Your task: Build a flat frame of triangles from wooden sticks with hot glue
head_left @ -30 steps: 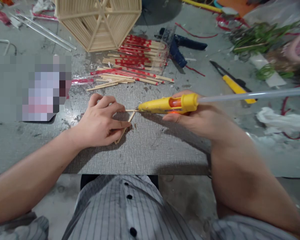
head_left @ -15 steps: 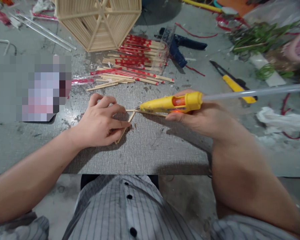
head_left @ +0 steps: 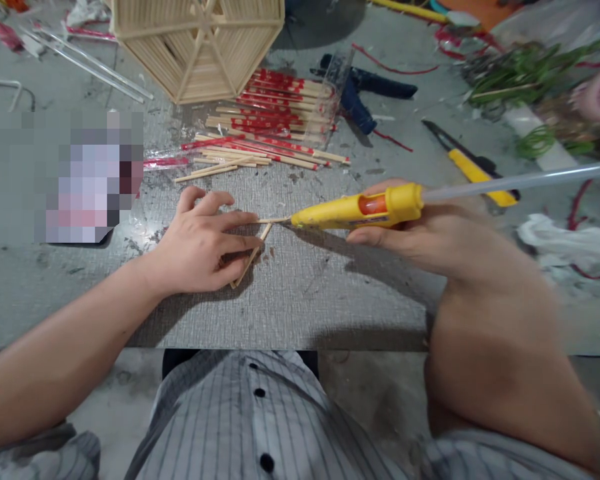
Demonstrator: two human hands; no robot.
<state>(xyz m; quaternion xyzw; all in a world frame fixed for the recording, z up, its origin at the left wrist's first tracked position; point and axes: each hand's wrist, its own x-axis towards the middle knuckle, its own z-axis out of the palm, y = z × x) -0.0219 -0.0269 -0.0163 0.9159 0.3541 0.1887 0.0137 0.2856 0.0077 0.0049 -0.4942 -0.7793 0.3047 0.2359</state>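
My left hand lies low over the table, its fingers holding down thin wooden sticks that meet at angles. One stick end points right from under the fingertips, and another slants down toward me. My right hand is wrapped round a yellow glue gun, whose trigger side is hidden by the palm. A long clear glue stick runs out of the gun's back end. The gun's nozzle is by the stick ends, just right of my left fingertips; whether it touches them I cannot tell.
Behind my hands lie chopsticks with red patterned ends. A many-sided structure of wooden sticks stands beyond them. A yellow utility knife, a dark blue tool, green stems and crumpled tissue are at the right. A pixelated object is at left.
My right hand has drawn the glue gun a little to the right, its nozzle moving away from the stick joint. My left hand stays nearly in place, its fingers slightly straighter.
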